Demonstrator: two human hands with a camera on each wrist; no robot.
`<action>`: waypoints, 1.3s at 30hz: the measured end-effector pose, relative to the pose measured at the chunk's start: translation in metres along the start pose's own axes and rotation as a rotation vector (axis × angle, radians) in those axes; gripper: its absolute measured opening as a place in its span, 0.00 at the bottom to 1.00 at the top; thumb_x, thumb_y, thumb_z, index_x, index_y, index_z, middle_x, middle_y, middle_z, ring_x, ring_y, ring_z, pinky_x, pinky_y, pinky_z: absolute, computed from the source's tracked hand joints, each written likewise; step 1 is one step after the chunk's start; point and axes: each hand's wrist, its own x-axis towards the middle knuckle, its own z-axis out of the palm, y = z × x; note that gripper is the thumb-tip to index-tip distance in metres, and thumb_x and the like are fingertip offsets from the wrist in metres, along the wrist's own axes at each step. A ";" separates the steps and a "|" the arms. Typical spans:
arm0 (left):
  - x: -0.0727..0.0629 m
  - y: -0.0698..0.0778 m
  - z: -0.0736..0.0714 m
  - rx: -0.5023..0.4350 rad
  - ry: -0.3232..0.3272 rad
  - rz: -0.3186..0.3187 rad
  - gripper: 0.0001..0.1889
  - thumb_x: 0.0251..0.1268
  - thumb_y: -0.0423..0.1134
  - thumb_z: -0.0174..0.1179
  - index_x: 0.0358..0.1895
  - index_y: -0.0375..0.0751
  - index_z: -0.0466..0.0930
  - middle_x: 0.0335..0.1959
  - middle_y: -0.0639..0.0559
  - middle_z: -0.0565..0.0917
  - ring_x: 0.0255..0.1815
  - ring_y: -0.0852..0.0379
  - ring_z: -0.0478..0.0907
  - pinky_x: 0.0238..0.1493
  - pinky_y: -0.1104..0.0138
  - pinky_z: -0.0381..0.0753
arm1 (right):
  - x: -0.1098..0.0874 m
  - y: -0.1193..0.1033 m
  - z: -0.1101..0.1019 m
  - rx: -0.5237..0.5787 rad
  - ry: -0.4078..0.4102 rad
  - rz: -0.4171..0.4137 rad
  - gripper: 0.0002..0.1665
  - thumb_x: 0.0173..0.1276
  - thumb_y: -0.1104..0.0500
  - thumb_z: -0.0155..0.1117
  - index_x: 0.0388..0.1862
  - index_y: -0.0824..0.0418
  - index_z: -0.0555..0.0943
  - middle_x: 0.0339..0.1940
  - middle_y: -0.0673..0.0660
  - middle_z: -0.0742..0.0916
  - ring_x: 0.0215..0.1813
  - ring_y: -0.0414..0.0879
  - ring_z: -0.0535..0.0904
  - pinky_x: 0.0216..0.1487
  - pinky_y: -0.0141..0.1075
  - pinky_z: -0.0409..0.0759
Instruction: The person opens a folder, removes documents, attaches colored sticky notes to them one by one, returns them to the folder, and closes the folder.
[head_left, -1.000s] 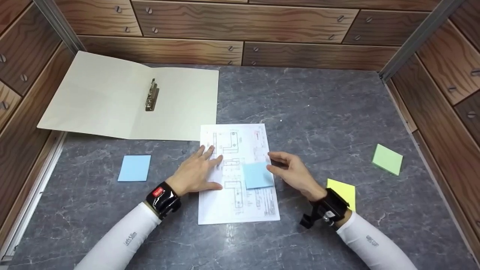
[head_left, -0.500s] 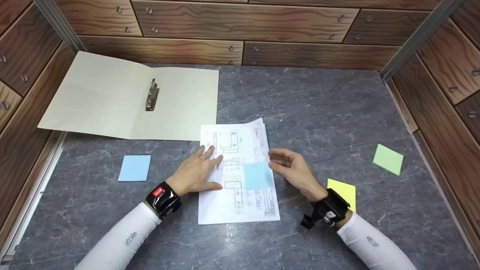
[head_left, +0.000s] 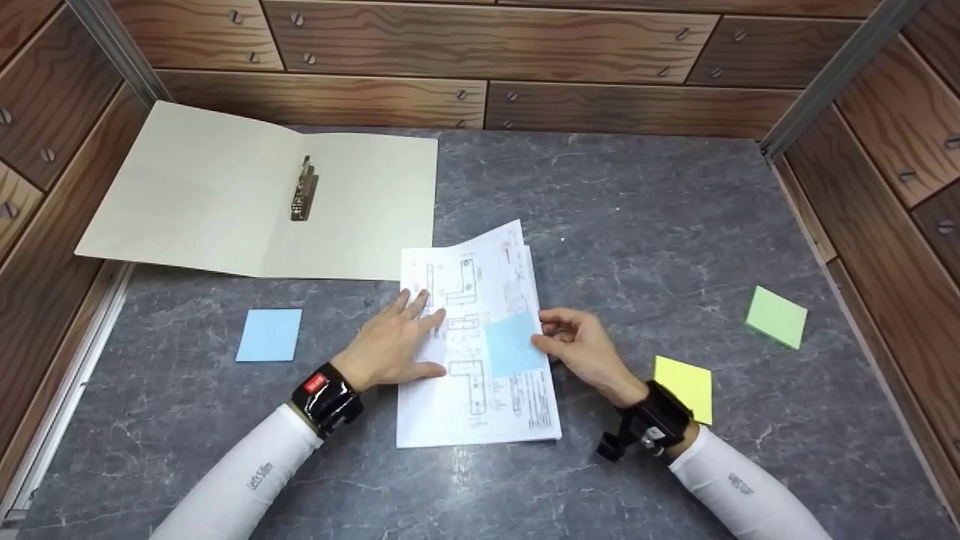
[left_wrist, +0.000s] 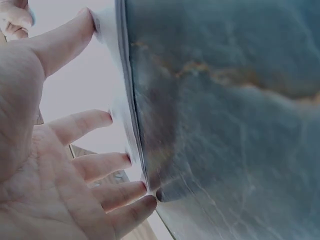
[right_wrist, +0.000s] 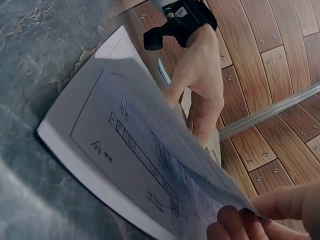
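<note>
A stack of printed technical drawings (head_left: 442, 420) lies upright before me in the head view. Its top sheet bulges upward along the right side, and the upper right corner is lifted off the sheets below. A light blue sticky note (head_left: 514, 346) sits on that sheet near its right edge. My left hand (head_left: 394, 341) rests with spread fingers on the stack's left side; in the left wrist view its fingertips (left_wrist: 102, 117) are along the paper edge. With thumb and fingers my right hand (head_left: 589, 349) pinches the top sheet's right edge beside the note; the right wrist view shows another printed page (right_wrist: 120, 145) underneath.
An open cream folder (head_left: 375, 217) with a metal clip (head_left: 303, 191) lies at the back left, its lower right corner meeting the stack. A blue note pad (head_left: 268, 335) is at left. Yellow (head_left: 686, 382) and green (head_left: 776, 317) pads are at right. Wood-patterned walls enclose the table.
The top sheet, flat a second ago, has risen along its right side, its upper corner lifting. My right fingers have closed on its edge. The left hand has stayed in place.
</note>
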 end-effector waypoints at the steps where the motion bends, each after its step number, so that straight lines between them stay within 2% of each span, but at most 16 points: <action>1: 0.000 0.002 -0.001 -0.005 0.000 -0.001 0.53 0.69 0.64 0.82 0.89 0.38 0.74 0.93 0.21 0.62 0.94 0.14 0.57 0.95 0.25 0.59 | 0.000 0.000 0.001 0.001 0.001 -0.011 0.27 0.82 0.71 0.71 0.74 0.86 0.80 0.50 0.63 0.93 0.38 0.34 0.88 0.40 0.26 0.88; 4: -0.003 0.013 -0.012 -0.045 0.009 -0.017 0.50 0.71 0.60 0.80 0.88 0.35 0.75 0.92 0.18 0.62 0.94 0.14 0.58 0.97 0.25 0.55 | -0.001 -0.002 0.003 0.015 -0.003 -0.038 0.26 0.83 0.71 0.71 0.73 0.84 0.81 0.52 0.69 0.93 0.39 0.33 0.90 0.41 0.26 0.90; 6: -0.007 0.026 -0.023 -0.097 0.034 -0.036 0.47 0.74 0.56 0.80 0.86 0.32 0.75 0.90 0.18 0.65 0.93 0.15 0.61 0.97 0.25 0.56 | -0.002 -0.004 0.004 0.020 -0.008 -0.064 0.25 0.84 0.70 0.70 0.73 0.83 0.82 0.56 0.74 0.93 0.40 0.32 0.91 0.43 0.26 0.91; 9: -0.011 0.047 -0.040 -0.205 0.107 -0.053 0.39 0.79 0.48 0.78 0.82 0.27 0.78 0.85 0.21 0.76 0.89 0.21 0.73 0.94 0.31 0.70 | -0.004 -0.005 0.005 0.027 -0.014 -0.120 0.25 0.86 0.69 0.68 0.74 0.83 0.82 0.61 0.79 0.91 0.42 0.32 0.92 0.46 0.25 0.91; 12: -0.010 0.059 -0.045 -0.315 0.189 -0.055 0.31 0.82 0.45 0.76 0.77 0.27 0.83 0.76 0.28 0.88 0.78 0.28 0.87 0.82 0.37 0.87 | -0.006 -0.005 0.008 0.053 -0.022 -0.189 0.24 0.88 0.70 0.65 0.75 0.84 0.81 0.59 0.82 0.91 0.43 0.31 0.93 0.47 0.26 0.93; 15: -0.007 0.066 -0.045 -0.454 0.228 -0.060 0.26 0.84 0.42 0.74 0.73 0.27 0.86 0.67 0.30 0.94 0.68 0.31 0.94 0.72 0.41 0.95 | -0.007 -0.005 0.010 0.084 -0.044 -0.246 0.23 0.90 0.70 0.62 0.74 0.85 0.80 0.61 0.86 0.90 0.46 0.31 0.94 0.50 0.29 0.96; 19: -0.001 0.070 -0.046 -0.625 0.225 -0.102 0.23 0.87 0.41 0.70 0.71 0.25 0.87 0.57 0.30 0.97 0.57 0.34 0.98 0.62 0.46 0.99 | -0.007 -0.004 0.013 0.068 -0.076 -0.327 0.22 0.90 0.70 0.62 0.73 0.84 0.81 0.68 0.88 0.87 0.52 0.31 0.94 0.54 0.30 0.97; 24: 0.008 0.074 -0.045 -0.818 0.181 -0.176 0.22 0.90 0.40 0.67 0.71 0.25 0.87 0.56 0.30 0.97 0.52 0.36 1.00 0.48 0.60 1.01 | -0.009 0.002 0.019 0.025 -0.127 -0.420 0.20 0.90 0.68 0.63 0.72 0.81 0.84 0.76 0.87 0.83 0.66 0.31 0.91 0.62 0.30 0.96; 29: 0.015 0.078 -0.042 -0.908 0.191 -0.198 0.20 0.90 0.41 0.67 0.66 0.24 0.90 0.52 0.28 0.97 0.47 0.38 1.01 0.43 0.62 1.01 | -0.009 0.004 0.024 -0.030 -0.188 -0.420 0.19 0.90 0.68 0.64 0.71 0.78 0.86 0.81 0.82 0.82 0.77 0.30 0.85 0.65 0.30 0.94; 31: 0.017 0.080 -0.042 -0.931 0.197 -0.198 0.21 0.89 0.42 0.69 0.65 0.24 0.90 0.50 0.29 0.98 0.44 0.39 1.01 0.42 0.61 1.01 | -0.008 0.005 0.025 -0.067 -0.209 -0.420 0.19 0.90 0.69 0.64 0.71 0.77 0.87 0.81 0.80 0.82 0.81 0.36 0.84 0.66 0.29 0.93; 33: 0.018 0.081 -0.042 -0.949 0.192 -0.203 0.22 0.88 0.43 0.70 0.66 0.24 0.89 0.49 0.29 0.98 0.42 0.40 1.01 0.41 0.61 1.01 | -0.007 0.004 0.027 -0.108 -0.226 -0.419 0.19 0.90 0.68 0.65 0.71 0.75 0.88 0.81 0.77 0.83 0.82 0.47 0.86 0.67 0.28 0.93; 36: 0.017 0.082 -0.043 -0.961 0.177 -0.202 0.24 0.86 0.43 0.72 0.67 0.22 0.88 0.50 0.28 0.97 0.41 0.39 1.01 0.40 0.62 1.01 | -0.006 0.002 0.028 -0.158 -0.246 -0.445 0.18 0.89 0.68 0.66 0.71 0.74 0.89 0.81 0.76 0.84 0.81 0.68 0.85 0.67 0.28 0.92; 39: 0.016 0.082 -0.044 -0.967 0.167 -0.194 0.24 0.86 0.43 0.72 0.65 0.22 0.89 0.50 0.28 0.97 0.41 0.36 1.01 0.39 0.62 1.01 | -0.007 -0.001 0.026 -0.187 -0.265 -0.454 0.18 0.89 0.68 0.67 0.71 0.72 0.89 0.81 0.74 0.84 0.81 0.75 0.83 0.75 0.25 0.86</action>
